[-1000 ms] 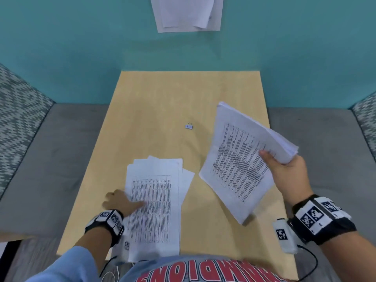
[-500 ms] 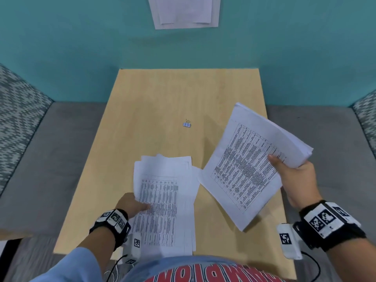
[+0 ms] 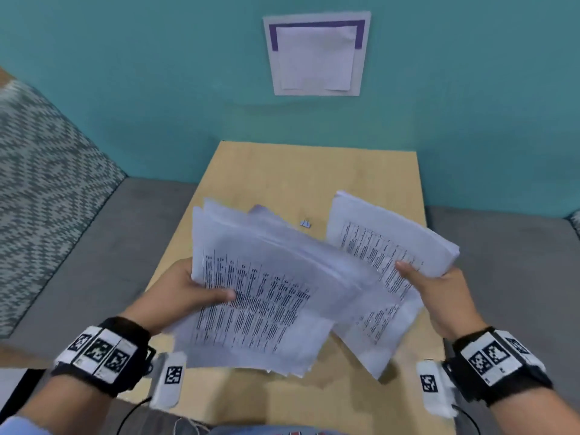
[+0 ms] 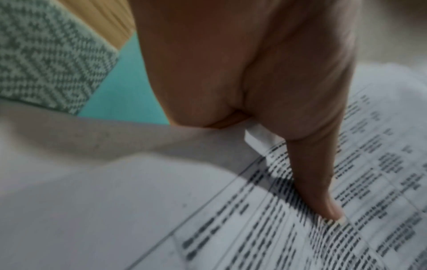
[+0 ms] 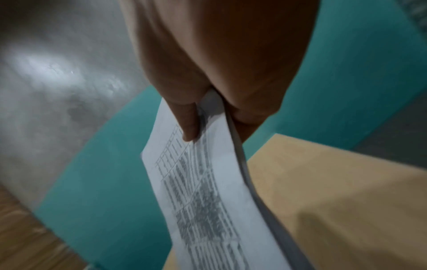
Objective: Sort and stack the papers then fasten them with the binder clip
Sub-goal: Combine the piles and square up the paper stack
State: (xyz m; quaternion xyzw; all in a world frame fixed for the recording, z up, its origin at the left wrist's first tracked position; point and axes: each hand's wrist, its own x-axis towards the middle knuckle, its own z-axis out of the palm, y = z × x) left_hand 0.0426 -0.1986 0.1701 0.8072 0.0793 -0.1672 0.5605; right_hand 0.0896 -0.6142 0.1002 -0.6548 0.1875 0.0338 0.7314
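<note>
Papers were split into two bundles, both lifted above the table (image 3: pixel 361 171). Head view: left hand (image 3: pixel 185 293) gripped the looser bundle (image 3: pixel 266 287) at its left edge, thumb across the print, sheets fanned and uneven. Right hand (image 3: pixel 439 296) gripped the neater bundle (image 3: pixel 386 246) at its right edge. The left bundle overlapped the right one's lower corner, probably so the two could be merged into one stack. Binder clip (image 3: pixel 305 223) lay alone on the table beyond the papers, untouched; too small to show its handles. Fingers under both bundles were hidden. A sheet on the wall (image 3: pixel 315 56) was unreadable.

Left wrist view: thumb (image 4: pixel 323 182) pressed flat on the top printed page (image 4: pixel 300 228), a paper edge showing in the crook of the hand; text blurred, lower sheets out of sight.

Right wrist view: thumb (image 5: pixel 188 120) above and fingers below pinched the bundle (image 5: pixel 208 191) edge-on; thickness hard to judge, clip not in frame.
</note>
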